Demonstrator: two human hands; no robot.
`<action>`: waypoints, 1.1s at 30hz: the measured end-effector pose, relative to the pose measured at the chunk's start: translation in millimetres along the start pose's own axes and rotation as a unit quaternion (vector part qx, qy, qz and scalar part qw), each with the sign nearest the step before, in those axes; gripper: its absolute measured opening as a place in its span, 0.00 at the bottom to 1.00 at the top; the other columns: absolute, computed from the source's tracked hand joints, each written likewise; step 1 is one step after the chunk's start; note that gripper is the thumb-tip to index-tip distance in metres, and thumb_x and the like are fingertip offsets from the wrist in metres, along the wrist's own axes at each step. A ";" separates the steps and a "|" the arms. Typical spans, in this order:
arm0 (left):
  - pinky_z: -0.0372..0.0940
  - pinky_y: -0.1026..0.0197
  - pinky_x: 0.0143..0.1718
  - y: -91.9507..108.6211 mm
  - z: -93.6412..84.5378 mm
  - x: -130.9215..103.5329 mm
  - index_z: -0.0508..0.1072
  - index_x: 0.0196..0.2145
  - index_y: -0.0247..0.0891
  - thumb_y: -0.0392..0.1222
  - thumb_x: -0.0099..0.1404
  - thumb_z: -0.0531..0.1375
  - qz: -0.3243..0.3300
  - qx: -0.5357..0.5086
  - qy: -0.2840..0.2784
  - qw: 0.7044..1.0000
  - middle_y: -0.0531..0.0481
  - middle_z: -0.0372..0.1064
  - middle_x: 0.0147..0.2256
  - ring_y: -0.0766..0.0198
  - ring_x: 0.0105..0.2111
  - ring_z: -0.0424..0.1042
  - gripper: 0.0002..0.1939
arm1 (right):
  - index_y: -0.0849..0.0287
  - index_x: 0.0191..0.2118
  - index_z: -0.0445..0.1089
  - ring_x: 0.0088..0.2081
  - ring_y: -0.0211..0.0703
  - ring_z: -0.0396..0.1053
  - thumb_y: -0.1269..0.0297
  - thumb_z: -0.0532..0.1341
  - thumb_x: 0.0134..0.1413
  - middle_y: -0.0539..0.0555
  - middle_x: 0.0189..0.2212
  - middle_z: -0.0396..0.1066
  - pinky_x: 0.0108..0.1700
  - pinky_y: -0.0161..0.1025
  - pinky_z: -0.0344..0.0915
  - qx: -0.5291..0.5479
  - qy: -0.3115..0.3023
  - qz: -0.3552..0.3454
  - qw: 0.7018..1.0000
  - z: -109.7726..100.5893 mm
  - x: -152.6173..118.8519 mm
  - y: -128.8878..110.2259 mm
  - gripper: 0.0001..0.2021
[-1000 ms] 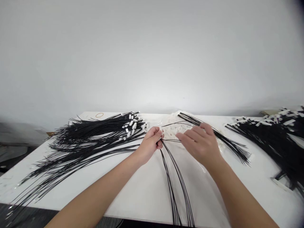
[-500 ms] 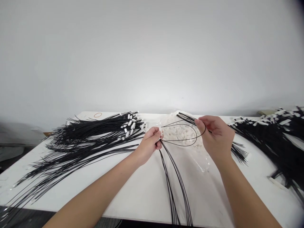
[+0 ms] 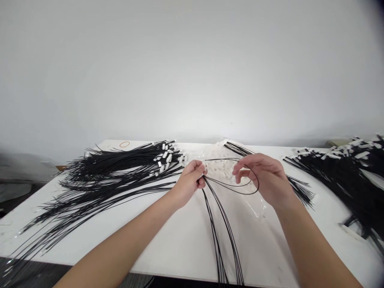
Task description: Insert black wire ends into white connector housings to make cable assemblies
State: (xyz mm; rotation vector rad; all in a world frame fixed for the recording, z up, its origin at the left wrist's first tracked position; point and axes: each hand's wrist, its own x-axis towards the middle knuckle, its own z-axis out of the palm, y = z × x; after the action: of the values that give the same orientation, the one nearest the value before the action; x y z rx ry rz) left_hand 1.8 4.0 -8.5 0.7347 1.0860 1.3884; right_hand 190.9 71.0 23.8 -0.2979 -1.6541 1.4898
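My left hand (image 3: 193,178) is closed in a pinch on a small white connector (image 3: 203,164) that has thin black wires in it. Several of those wires (image 3: 223,218) hang from under the fingers, down past the table's front edge. A couple of other wires form loose loops (image 3: 237,193) to the right of the connector. At these loops is my right hand (image 3: 262,176), its fingers curved and apart. One wire runs across it, and I see no grip on any wire; the thumb is partly hidden.
Finished-looking black wires with white connectors lie in a heap (image 3: 120,168) on the left of the white table (image 3: 177,248). Behind my hands is a clear bag of white pieces (image 3: 216,154), with a wire bundle (image 3: 237,148) across it. More wires (image 3: 339,180) are piled at right.
My right hand has let go of the wire loop and moved slightly left, its fingers opening. The loops have sagged lower. My left hand stays in place on the connector.
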 end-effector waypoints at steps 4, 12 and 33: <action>0.51 0.70 0.19 2.0 0.5 0.1 0.59 0.29 0.37 0.43 0.55 0.59 -0.007 -0.024 0.006 1.000 0.55 0.58 0.26 0.78 0.17 0.55 0.12 | 0.58 0.32 0.69 0.27 0.40 0.67 0.59 0.60 0.46 0.54 0.28 0.69 0.23 0.38 0.65 -0.106 0.185 0.003 0.977 -9.4 3.4 1.7 0.09; 0.49 0.70 0.16 3.6 -0.4 1.6 0.59 0.29 0.37 0.42 0.52 0.61 -0.010 -0.069 0.051 0.996 0.55 0.58 0.26 0.78 0.16 0.53 0.13 | 0.55 0.33 0.69 0.31 0.34 0.65 0.76 0.61 0.44 0.52 0.31 0.68 0.32 0.33 0.65 -0.499 0.126 -0.309 0.799 7.9 -3.4 16.4 0.10; 0.49 0.71 0.18 5.8 1.1 -3.4 0.59 0.29 0.37 0.44 0.56 0.59 -0.012 -0.072 -0.003 0.997 0.55 0.58 0.26 0.79 0.17 0.52 0.11 | 0.57 0.34 0.64 0.15 0.25 0.48 0.54 0.59 0.48 0.44 0.19 0.57 0.16 0.27 0.46 -0.017 0.013 0.316 0.949 41.6 -3.9 15.5 0.12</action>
State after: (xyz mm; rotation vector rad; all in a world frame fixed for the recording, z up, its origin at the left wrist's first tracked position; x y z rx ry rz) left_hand 1.0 1.5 -2.3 0.6172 0.9761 1.4269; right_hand 157.8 43.6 11.9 -0.9310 -1.6426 1.9030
